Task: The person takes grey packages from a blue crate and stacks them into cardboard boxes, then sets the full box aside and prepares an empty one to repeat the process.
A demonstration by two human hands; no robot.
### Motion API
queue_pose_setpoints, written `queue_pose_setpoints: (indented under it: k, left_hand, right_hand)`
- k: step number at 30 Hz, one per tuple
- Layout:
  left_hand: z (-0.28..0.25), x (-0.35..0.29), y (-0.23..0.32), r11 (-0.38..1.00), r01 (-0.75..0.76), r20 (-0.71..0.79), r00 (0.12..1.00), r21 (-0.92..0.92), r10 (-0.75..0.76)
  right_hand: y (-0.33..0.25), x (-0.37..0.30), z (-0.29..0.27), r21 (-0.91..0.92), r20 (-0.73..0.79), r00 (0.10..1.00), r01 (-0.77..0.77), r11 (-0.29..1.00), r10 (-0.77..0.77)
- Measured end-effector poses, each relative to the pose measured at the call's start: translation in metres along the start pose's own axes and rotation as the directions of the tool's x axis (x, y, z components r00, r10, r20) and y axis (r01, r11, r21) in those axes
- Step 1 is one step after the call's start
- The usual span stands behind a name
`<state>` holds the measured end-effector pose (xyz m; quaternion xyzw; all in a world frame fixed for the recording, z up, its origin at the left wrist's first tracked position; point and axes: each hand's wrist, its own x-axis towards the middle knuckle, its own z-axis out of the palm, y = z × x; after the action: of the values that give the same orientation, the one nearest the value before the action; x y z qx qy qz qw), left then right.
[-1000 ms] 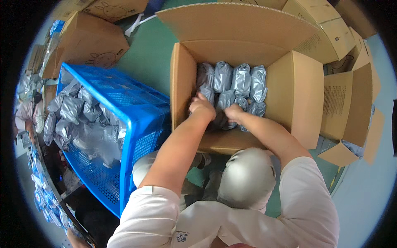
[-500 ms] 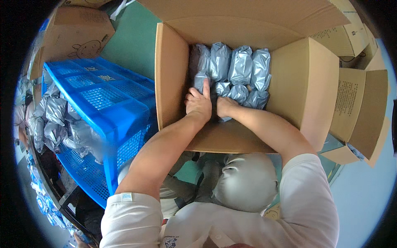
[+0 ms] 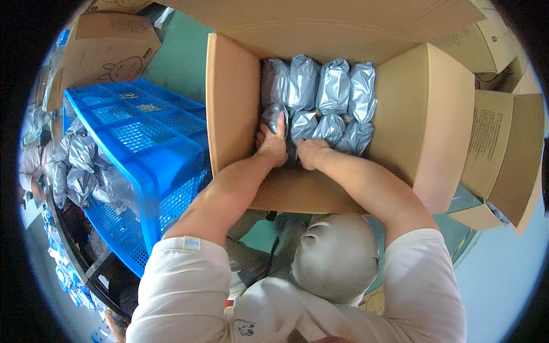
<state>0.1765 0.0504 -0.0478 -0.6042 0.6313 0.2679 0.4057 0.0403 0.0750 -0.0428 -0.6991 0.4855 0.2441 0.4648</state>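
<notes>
Centrally in the head view, both hands reach down into a box (image 3: 231, 103) of grey packets (image 3: 303, 83). One finger of the left hand (image 3: 273, 147) lies straight along the right side of the leftmost near packet (image 3: 273, 112); the others bend to its left, and whether they grip it cannot be made out. The right hand (image 3: 311, 153) is curled at the near end of the second packet (image 3: 303, 123), its fingertips largely hidden, so that their spread and hold are likewise unclear. Just right of these fingers, two further packets (image 3: 329, 128) fill out the near row; beyond the fingers, four lie side by side in the far row. Left of the fingers, outside the box, a blue crate (image 3: 174, 162) contains loose packets (image 3: 82, 153); well to their right stands a carton (image 3: 477, 134).
</notes>
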Motion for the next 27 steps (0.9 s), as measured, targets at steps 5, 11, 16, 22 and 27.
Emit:
queue_pose_setpoints:
  k: [5, 11, 16, 22, 27]
  left_hand:
    - [0.046, 0.043, -0.022, 0.987, 0.022, 0.024, 1.0, -0.157, -0.018]
    - [-0.036, -0.018, -0.002, 0.976, -0.126, 0.213, 0.973, 0.178, 0.087]
    - [-0.163, -0.153, -0.002, 0.809, -0.555, -0.057, 0.817, 0.196, 0.574]
    - [-0.195, -0.218, -0.224, 0.778, -0.626, -0.971, -0.145, -0.058, -0.189]
    - [-0.158, -0.113, -0.423, -0.017, -0.339, -0.099, 0.322, -0.941, -0.941]
  right_hand:
    - [-0.002, -0.019, -0.004, -0.129, 0.077, 0.996, 0.059, 0.99, -0.049]
    - [0.006, -0.012, 0.002, -0.129, 0.194, 0.981, 0.041, 0.991, -0.015]
    - [0.045, -0.02, -0.014, 0.072, -0.309, 0.871, 0.422, 0.904, -0.382]
    - [-0.009, -0.121, -0.101, 0.505, -0.294, 0.949, 0.256, 0.824, -0.115]
    - [-0.079, -0.197, -0.129, 0.668, -0.36, 0.932, 0.297, 0.683, -0.053]
